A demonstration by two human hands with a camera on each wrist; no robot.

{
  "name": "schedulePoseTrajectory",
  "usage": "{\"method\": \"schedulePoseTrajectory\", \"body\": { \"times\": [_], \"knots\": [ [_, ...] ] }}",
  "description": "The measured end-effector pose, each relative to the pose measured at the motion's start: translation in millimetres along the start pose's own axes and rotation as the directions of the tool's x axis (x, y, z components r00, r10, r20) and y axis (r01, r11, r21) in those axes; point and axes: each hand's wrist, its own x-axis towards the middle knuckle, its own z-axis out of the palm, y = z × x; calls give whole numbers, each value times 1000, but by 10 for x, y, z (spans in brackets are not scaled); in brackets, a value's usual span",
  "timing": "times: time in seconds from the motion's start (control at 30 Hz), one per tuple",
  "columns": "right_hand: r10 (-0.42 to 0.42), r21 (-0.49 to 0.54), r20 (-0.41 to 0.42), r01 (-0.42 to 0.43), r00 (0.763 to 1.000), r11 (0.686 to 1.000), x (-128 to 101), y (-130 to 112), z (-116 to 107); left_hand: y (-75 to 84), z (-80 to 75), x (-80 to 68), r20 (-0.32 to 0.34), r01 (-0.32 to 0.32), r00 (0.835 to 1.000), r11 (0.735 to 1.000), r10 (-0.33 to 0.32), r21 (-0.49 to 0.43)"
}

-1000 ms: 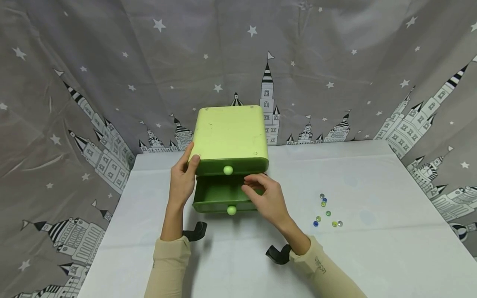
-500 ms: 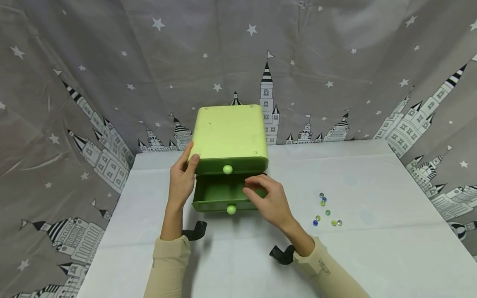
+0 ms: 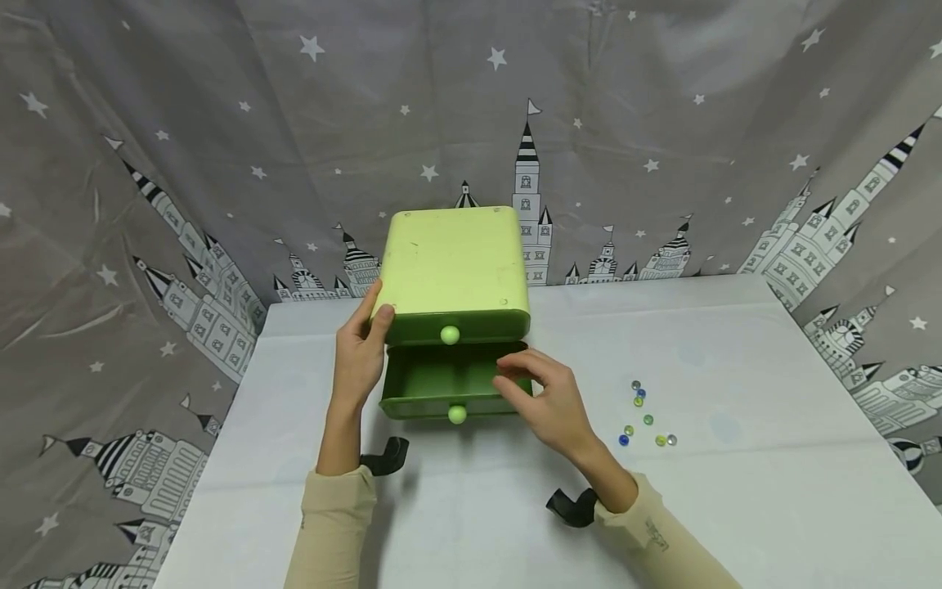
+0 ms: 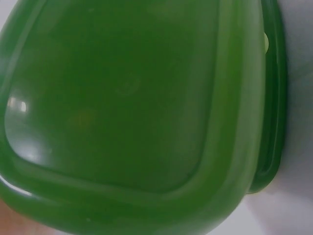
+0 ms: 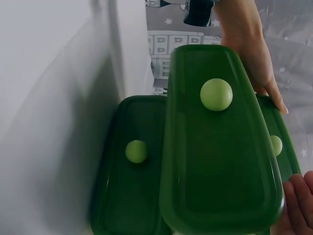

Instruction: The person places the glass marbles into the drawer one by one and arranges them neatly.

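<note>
On tbl (image 3: 471, 515), grn box (image 3: 456, 301), lime top (image 3: 455, 254), mid drawer (image 3: 421, 406) out, L grip (image 3: 359, 352) clasping box, R grip (image 3: 546, 394) parted, holding nil visible

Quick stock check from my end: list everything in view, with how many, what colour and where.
Drawer cabinet: 1, yellow-green top, green drawers, on the table
Pulled-out drawer: 1, green, between the other two
Other drawers: 2, green, above and below it
Knobs: 3, light green, one per drawer front
Marbles: 8, two blue, the rest green, yellowish or clear, right of the cabinet
Table: 1, white, under everything
Backdrop: 1, grey with stars and castles, behind the table
Wrist devices: 2, black, one per wrist
Sleeves: 2, beige, on the forearms
Left hand: 1, bare, gripping the cabinet's left side
Right hand: 1, bare, at the pulled-out drawer's right end
</note>
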Motion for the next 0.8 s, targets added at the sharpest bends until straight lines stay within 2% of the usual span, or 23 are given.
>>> {"method": "schedulePoseTrajectory", "body": {
  "times": [0.23,0.47,0.6,0.8],
  "knots": [
    [28,-30,-14,-28,1000,999,-49,-30,-118,2,2,-6,-1,0,1000,1000,0,2],
    [-10,-72,-24,8,1000,997,-87,-317,-231,-7,-1,8,3,-7,1000,1000,7,-5],
    [-31,-67,-40,28,999,997,-183,-279,-275,-17,-6,14,8,-9,1000,1000,9,-14],
    [-20,-107,-51,15,998,994,-311,-248,-362,-33,-14,17,11,-9,1000,1000,9,-30]
  ]
}}
